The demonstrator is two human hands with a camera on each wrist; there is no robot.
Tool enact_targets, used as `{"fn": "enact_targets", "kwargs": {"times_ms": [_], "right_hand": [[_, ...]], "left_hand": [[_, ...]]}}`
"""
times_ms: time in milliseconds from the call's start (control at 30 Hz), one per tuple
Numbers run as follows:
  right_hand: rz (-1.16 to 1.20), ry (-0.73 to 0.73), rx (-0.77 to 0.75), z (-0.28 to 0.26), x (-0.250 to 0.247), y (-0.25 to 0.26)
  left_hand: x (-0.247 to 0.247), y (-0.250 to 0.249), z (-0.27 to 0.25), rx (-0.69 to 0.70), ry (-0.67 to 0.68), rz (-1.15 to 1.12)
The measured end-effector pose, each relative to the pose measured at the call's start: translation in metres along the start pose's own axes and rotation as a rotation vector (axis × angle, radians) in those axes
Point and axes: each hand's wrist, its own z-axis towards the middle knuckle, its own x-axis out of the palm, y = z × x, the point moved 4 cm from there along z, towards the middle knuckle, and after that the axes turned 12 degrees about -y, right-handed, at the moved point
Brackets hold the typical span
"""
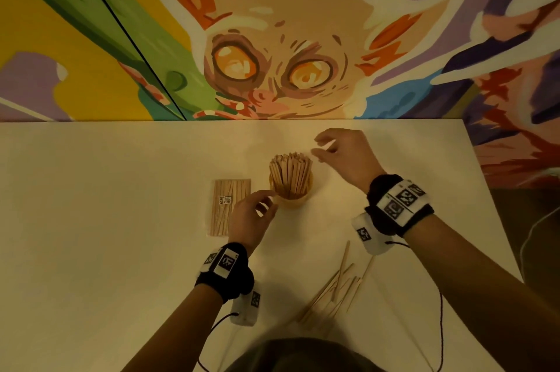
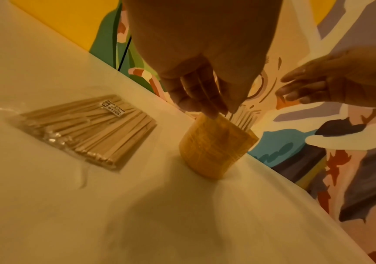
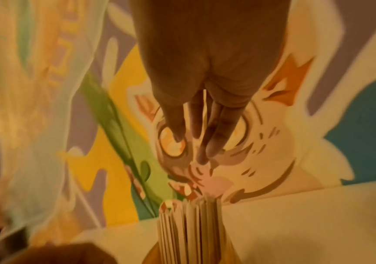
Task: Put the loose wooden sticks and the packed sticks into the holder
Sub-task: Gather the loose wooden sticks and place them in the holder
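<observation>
left hand (image 1: 251, 214) touches the holder (image 1: 291, 189) rim mid-table, fingers loosely curled; right hand (image 1: 345, 156) hovers spread, empty, beyond it.

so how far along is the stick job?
Partly done. The holder already stands packed with upright sticks. In hand: nothing clearly; the left hand touches the holder's rim, while the right hand hovers open above the stick tops. Left: the loose sticks scattered on the table, and the packed sticks lying sealed beside the holder.
</observation>
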Motion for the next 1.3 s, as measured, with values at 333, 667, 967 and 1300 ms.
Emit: {"fn": "enact_targets", "kwargs": {"times_ms": [333, 667, 967, 1300], "right_hand": [[-0.107, 0.268, 0.484, -0.162, -0.023, -0.138], [-0.104, 0.345, 0.766, -0.298, 0.007, -0.182], [-0.115, 0.296, 0.721, -0.31, 0.013, -0.172], [-0.109, 0.293, 0.741, -0.309, 0.015, -0.177]], "left_hand": [[0.037, 0.041, -0.096, -0.072, 0.585, 0.34], [0.106, 0.004, -0.116, 0.016, 0.579, 0.445], [0.162, -0.036, -0.106, 0.186, 0.516, 0.629], [0.177, -0.053, -0.097, 0.188, 0.596, 0.74]]}}
